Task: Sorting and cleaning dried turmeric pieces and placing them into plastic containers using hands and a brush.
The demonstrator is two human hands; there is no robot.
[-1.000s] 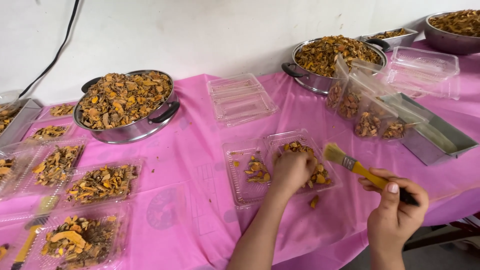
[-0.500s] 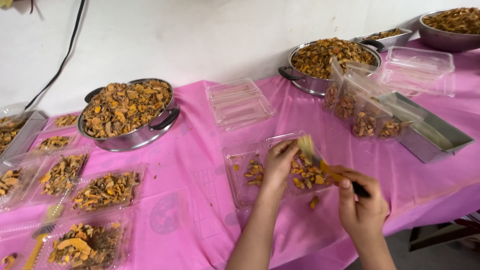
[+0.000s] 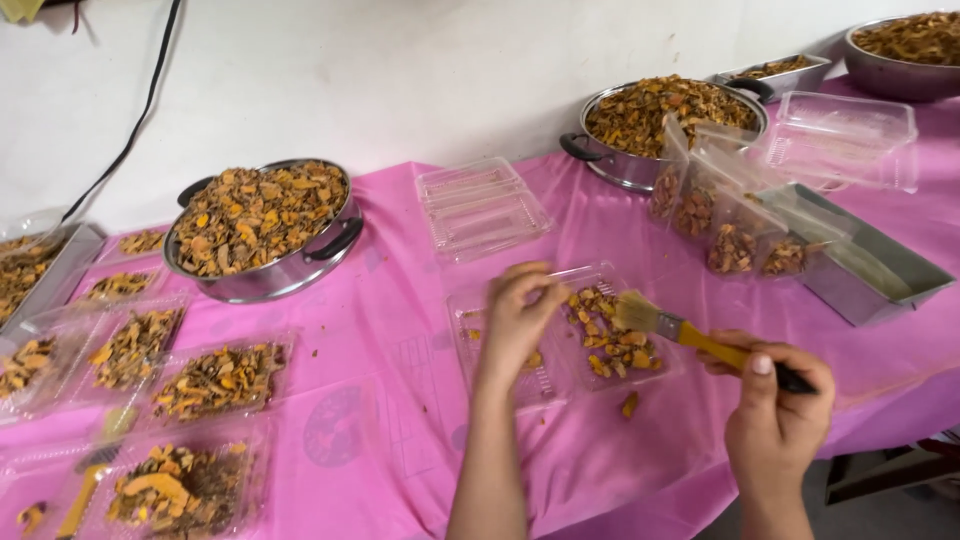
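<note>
Your left hand presses down, fingers curled, on the open clear clamshell tray of orange dried slices mid-table to steady it, while your right hand grips the yellow-handled brush, bristles over the slices.

I see a long table under a pink cloth against a white wall. At the left stands a steel pot heaped with orange-brown dried pieces, a second heaped pot to the right. A stack of empty clear lids lies between them. Filled clear trays line the left edge. A steel tray sits at the right.
</note>
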